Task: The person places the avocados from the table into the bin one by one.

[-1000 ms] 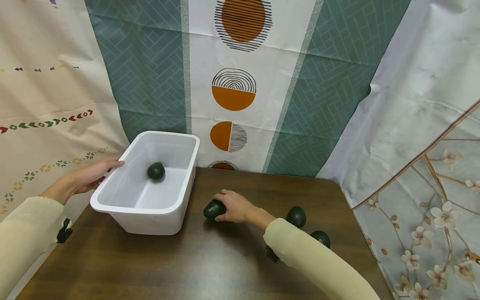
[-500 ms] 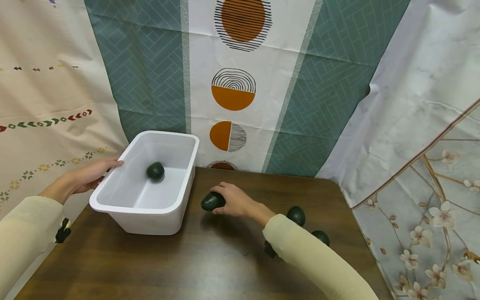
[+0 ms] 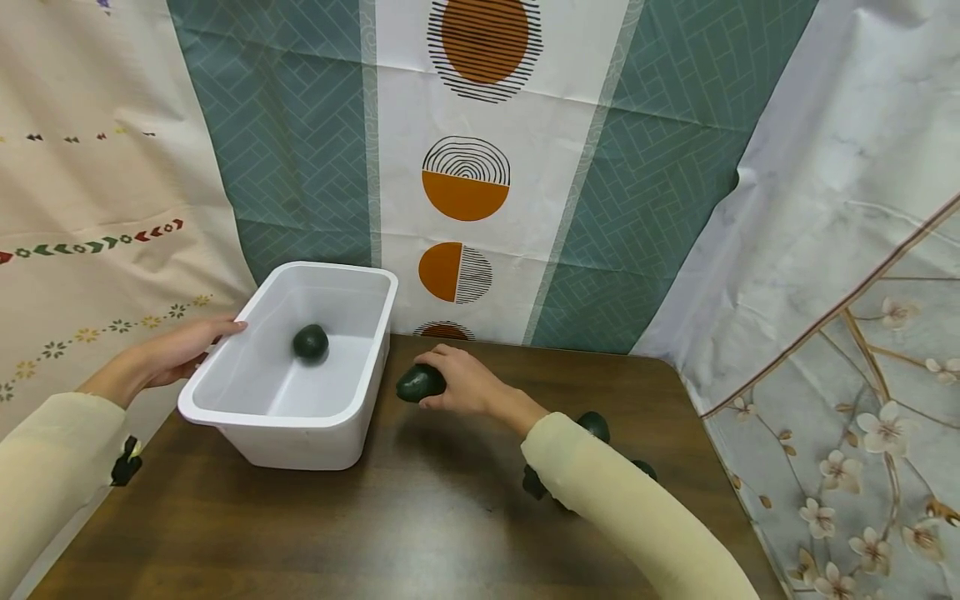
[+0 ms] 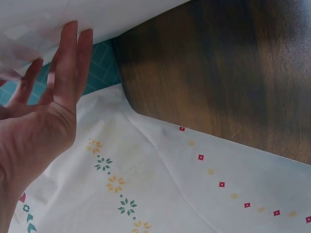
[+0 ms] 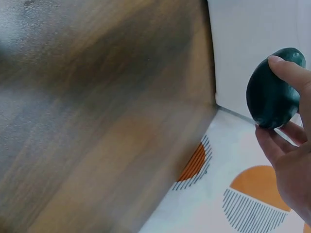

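A white plastic bin [image 3: 348, 417] stands on the left of the table, with one dark green avocado [image 3: 311, 342] on its floor. My left hand [image 3: 180, 348] holds the bin's left rim, one digit over the edge. In the left wrist view, the other fingers [image 4: 68, 73] lie against the outer wall. Raised above the table just right of the bin, another avocado [image 3: 420, 383] is gripped by my right hand [image 3: 468, 383]. The right wrist view shows the thumb on one side of this avocado [image 5: 272, 92] and fingertips beneath it.
More avocados [image 3: 594, 426] lie on the brown wooden table [image 3: 420, 517] at the right, partly hidden by my right sleeve [image 3: 600, 483]. Patterned cloth [image 3: 465, 250] hangs behind the table and along both sides.
My right hand has risen and moved left toward the bin, carrying the avocado. The left hand and the bin have stayed in place.
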Demonstrator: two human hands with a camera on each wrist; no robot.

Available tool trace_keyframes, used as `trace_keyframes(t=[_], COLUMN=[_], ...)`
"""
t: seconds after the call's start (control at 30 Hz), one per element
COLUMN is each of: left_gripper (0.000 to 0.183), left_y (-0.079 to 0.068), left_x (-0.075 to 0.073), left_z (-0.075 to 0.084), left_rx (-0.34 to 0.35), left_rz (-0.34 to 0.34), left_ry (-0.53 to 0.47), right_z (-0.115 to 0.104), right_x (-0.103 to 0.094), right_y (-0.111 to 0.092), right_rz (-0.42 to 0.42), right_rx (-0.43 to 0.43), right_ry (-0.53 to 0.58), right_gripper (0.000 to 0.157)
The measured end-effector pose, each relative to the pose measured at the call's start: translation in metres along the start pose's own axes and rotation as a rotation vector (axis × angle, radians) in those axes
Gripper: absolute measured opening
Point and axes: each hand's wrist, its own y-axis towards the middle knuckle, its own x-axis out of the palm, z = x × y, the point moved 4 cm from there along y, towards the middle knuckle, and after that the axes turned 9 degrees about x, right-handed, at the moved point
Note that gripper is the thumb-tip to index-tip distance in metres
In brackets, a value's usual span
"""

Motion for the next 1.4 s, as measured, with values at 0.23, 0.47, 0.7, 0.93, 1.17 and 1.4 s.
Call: trace_keyframes(t=[0.23, 0.47, 0.7, 0.93, 1.17, 1.4], left_gripper=[0.073, 0.074, 0.074, 0.072, 0.072, 0.073], left_y=[-0.001, -0.001, 0.001, 0.000, 0.000, -0.001], left_x=[0.002, 0.003, 0.003, 0.002, 0.001, 0.000], left_z=[0.000, 0.001, 0.004, 0.004, 0.003, 0.002], left_rx=[-0.001, -0.005, -0.002, -0.004, -0.003, -0.005], left_rz=[0.007, 0.006, -0.011, -0.008, -0.004, -0.008], left_ry=[-0.003, -0.004, 0.015, 0.013, 0.004, 0.007], right_z=[-0.003, -0.008, -0.011, -0.015, -0.021, -0.027], right_x=[-0.011, -0.024, -0.033, -0.041, -0.051, -0.053], right_y=[0.005, 0.007, 0.008, 0.012, 0.015, 0.019], right_rz=[0.021, 0.035, 0.047, 0.057, 0.069, 0.079], right_rx=[0.006, -0.003, 0.001, -0.011, -0.022, -0.036], right_ry=[-0.017, -0.034, -0.047, -0.031, -0.027, -0.029], right_gripper=[0.068, 0.070, 0.069, 0.069, 0.068, 0.067])
